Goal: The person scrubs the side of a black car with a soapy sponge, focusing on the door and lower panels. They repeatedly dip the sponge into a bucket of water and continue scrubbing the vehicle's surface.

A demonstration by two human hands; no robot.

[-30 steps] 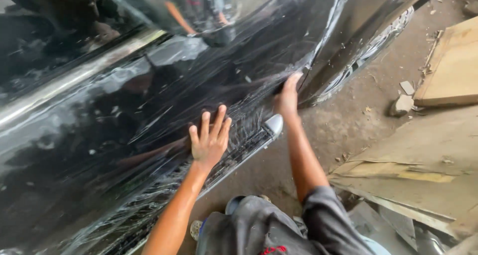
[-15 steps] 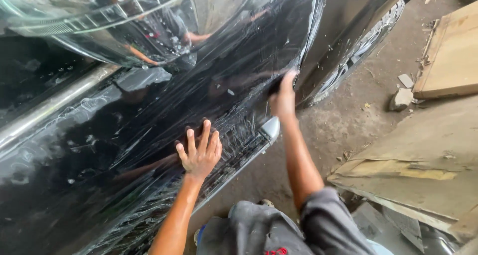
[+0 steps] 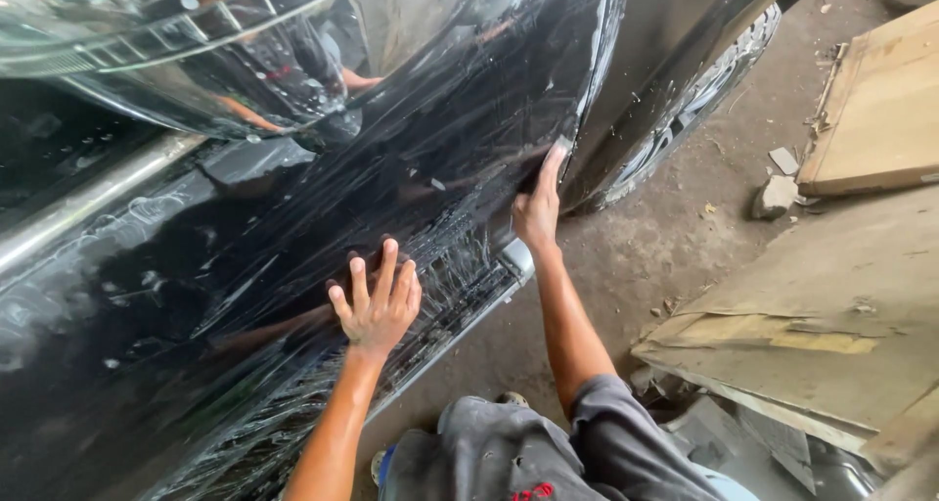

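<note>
Bodywork of a black car (image 3: pixel 293 217) fills the upper left of the view, glossy, wet and streaked with pale smears; a clear film (image 3: pixel 460 149) lies stretched over the panel, creased in long diagonal lines. A chrome strip (image 3: pixel 88 203) runs across the panel at left. A tyre (image 3: pixel 704 80) shows at the panel's right edge, above a dirt floor (image 3: pixel 665 256). Flat brown boards (image 3: pixel 831 315) lie on the floor at right, one lighter sheet (image 3: pixel 880 110) at the upper right corner; no label legible on either. A small grey stone (image 3: pixel 775 196) sits beside the lighter sheet.

Left hand (image 3: pixel 377 300): open, fingers spread, palm pressed flat on the film low on the panel. Right hand (image 3: pixel 538 207): fingers curled onto the film's edge at the panel's right seam, thumb hidden; whether it pinches the film cannot be told. Grey trousers (image 3: pixel 509 452) show at the bottom centre.
</note>
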